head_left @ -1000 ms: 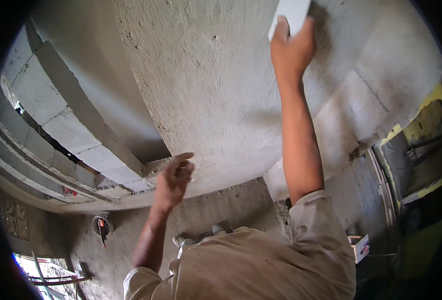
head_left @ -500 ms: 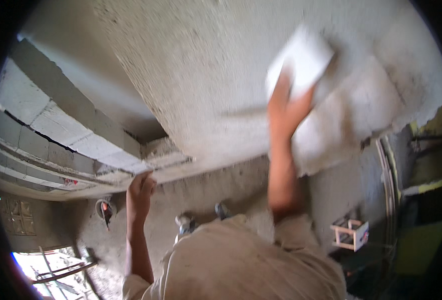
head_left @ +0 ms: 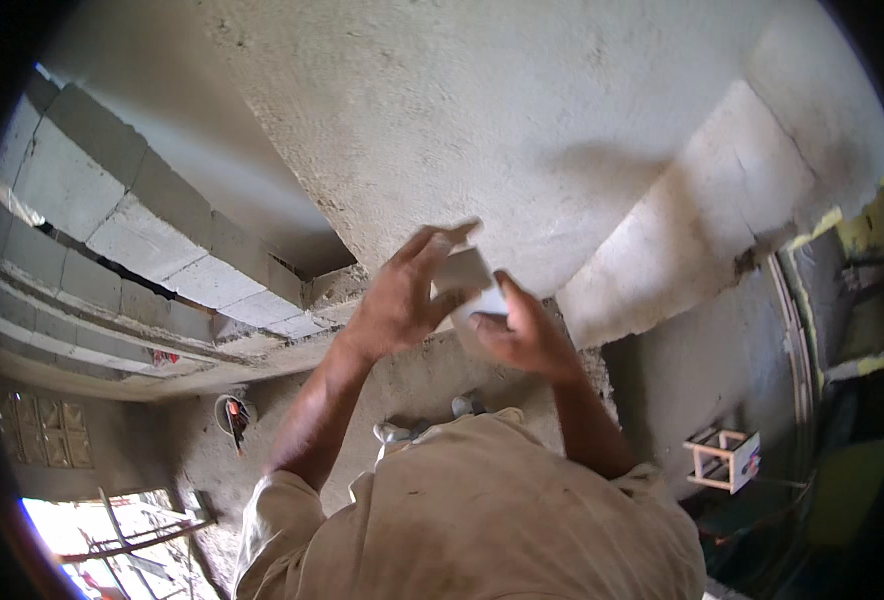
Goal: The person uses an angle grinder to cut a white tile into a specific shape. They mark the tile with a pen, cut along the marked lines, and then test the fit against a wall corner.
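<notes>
My left hand (head_left: 394, 305) and my right hand (head_left: 524, 332) meet in front of me around a flat, pale grey-and-white block (head_left: 460, 270). My left fingers curl over the block's upper left side, slightly smeared by motion, and my right fingers grip its lower right side. Whether it is one piece or two pressed together I cannot tell. Beyond both hands spreads a rough, pale plastered surface (head_left: 522, 80), with a jutting, cracked plastered strip (head_left: 682, 220) along its right.
Rows of pale masonry blocks (head_left: 162, 235) run along the left. A pail (head_left: 247, 410) with tools stands on the concrete floor (head_left: 292, 410) at lower left, near a bright opening (head_left: 92, 525) crossed by poles. A small wooden stool (head_left: 722, 460) sits at lower right.
My right hand has come down and left from the plastered surface with the white block. My left hand has risen and moved right to meet it, closing on the block.
</notes>
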A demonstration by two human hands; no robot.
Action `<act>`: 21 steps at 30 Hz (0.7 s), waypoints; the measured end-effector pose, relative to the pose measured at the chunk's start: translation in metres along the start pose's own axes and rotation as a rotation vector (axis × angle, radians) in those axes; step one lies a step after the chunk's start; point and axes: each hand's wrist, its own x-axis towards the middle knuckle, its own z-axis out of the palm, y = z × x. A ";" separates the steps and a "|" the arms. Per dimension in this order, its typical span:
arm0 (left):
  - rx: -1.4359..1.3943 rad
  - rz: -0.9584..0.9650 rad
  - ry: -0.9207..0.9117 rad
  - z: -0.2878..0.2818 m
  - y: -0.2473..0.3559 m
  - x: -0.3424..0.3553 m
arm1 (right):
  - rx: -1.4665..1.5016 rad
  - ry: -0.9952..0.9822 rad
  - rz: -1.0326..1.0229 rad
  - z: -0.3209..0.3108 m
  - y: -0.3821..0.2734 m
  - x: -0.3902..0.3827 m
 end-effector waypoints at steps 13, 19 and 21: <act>-1.184 -0.366 0.304 0.070 0.017 -0.014 | 0.171 0.571 -0.324 0.001 -0.054 0.047; -0.879 -0.578 0.367 0.031 -0.062 -0.076 | -0.620 1.088 -0.994 -0.081 -0.182 0.192; -0.814 -0.650 0.486 0.022 -0.078 -0.102 | -0.717 1.148 -1.045 -0.100 -0.195 0.208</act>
